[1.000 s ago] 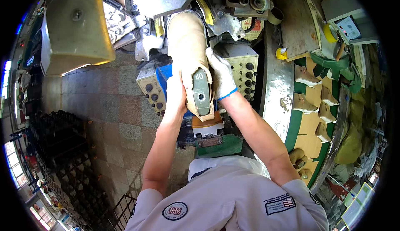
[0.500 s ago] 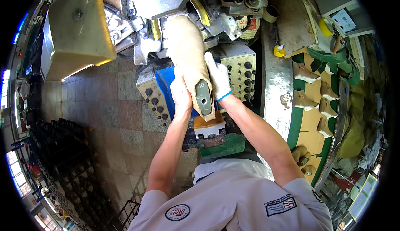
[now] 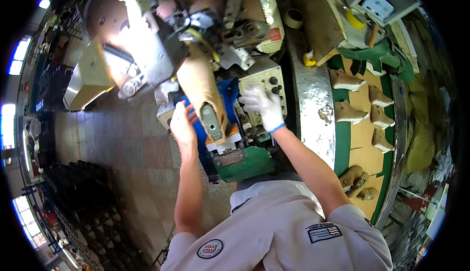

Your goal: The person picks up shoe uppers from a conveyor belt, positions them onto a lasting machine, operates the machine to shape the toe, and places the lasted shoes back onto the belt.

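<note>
A tan shoe upper (image 3: pixel 194 78) sits over a grey-green shoe last (image 3: pixel 211 123), its toe end in the metal jaws of a lasting machine (image 3: pixel 161 51). Its heel end lies at an orange and white support (image 3: pixel 233 138). My bare left hand (image 3: pixel 183 126) is just left of the upper, fingers apart and holding nothing. In a white glove with a blue cuff, my right hand (image 3: pixel 264 105) is spread open over a control panel (image 3: pixel 254 82) with black knobs, away from the upper. Whether it touches a knob is unclear.
Several tan shoe uppers (image 3: pixel 351 112) stand on a rack (image 3: pixel 360 146) at the right, beside a worn metal ledge (image 3: pixel 316 119). Yellow tape (image 3: pixel 356 19) and green cloth (image 3: pixel 379 58) lie at the upper right. Dark racks (image 3: pixel 88 192) stand at the lower left.
Both hands have let go of the upper and moved apart, left hand leftward, right hand rightward. The upper's heel end has come down onto the support. The machine head looks shifted and blurred.
</note>
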Demonstrator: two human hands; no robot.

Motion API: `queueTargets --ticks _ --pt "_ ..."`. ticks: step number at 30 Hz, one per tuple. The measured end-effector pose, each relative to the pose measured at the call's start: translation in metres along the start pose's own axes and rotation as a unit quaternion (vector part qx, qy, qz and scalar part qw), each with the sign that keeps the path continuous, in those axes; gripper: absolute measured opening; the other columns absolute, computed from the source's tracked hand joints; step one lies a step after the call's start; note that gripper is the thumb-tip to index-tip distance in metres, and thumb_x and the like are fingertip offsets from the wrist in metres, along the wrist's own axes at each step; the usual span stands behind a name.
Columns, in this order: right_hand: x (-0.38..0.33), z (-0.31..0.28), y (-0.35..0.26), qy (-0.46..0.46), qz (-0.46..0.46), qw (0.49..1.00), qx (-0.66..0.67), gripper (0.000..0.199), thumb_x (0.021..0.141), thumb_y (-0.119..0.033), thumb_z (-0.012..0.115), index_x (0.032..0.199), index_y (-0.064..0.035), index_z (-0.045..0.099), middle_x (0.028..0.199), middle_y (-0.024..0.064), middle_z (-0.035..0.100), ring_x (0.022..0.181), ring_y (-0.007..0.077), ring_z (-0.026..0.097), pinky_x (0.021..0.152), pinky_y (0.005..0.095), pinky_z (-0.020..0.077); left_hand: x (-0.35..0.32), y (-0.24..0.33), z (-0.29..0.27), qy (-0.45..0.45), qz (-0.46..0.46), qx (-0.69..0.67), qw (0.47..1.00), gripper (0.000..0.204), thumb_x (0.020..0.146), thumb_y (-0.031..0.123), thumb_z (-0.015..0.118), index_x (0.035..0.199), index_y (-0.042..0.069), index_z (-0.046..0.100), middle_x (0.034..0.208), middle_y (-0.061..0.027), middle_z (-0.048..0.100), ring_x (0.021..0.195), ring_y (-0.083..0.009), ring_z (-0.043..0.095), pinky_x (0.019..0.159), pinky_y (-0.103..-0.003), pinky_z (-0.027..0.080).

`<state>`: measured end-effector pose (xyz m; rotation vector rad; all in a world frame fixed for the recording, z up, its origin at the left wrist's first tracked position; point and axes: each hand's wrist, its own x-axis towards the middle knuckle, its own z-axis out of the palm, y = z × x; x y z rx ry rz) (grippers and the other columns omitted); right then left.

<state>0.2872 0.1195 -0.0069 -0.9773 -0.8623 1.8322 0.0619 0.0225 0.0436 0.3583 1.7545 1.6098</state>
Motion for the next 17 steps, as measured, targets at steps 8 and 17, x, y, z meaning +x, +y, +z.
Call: queueTargets --ticks 8,17 --pt "-0.110 -0.303 0.043 0.332 0.122 0.923 0.153 0.043 0.099 -0.037 0.066 0.122 -0.0015 0.058 0.118 0.0230 0.067 0.095 0.0431 0.070 0.078 0.0551 0.0558 -0.068 0.015 0.032 -0.038 0.210 0.187 0.959 0.055 0.099 0.030 0.070 0.140 -0.002 0.056 0.132 -0.0141 0.063 0.120 -0.0256 0.056 0.107 -0.039 0.043" --pt "-0.227 -0.667 0.033 0.608 0.034 0.776 0.165 0.027 0.089 -0.025 0.076 0.093 0.0003 0.066 0.077 0.0149 0.065 0.060 0.0285 0.064 0.046 0.0399 0.0486 -0.037 0.011 0.053 0.106 0.264 0.517 0.807 0.057 0.080 0.027 0.088 0.127 0.002 0.066 0.125 -0.0162 0.069 0.110 -0.0297 0.066 0.095 -0.043 0.054"
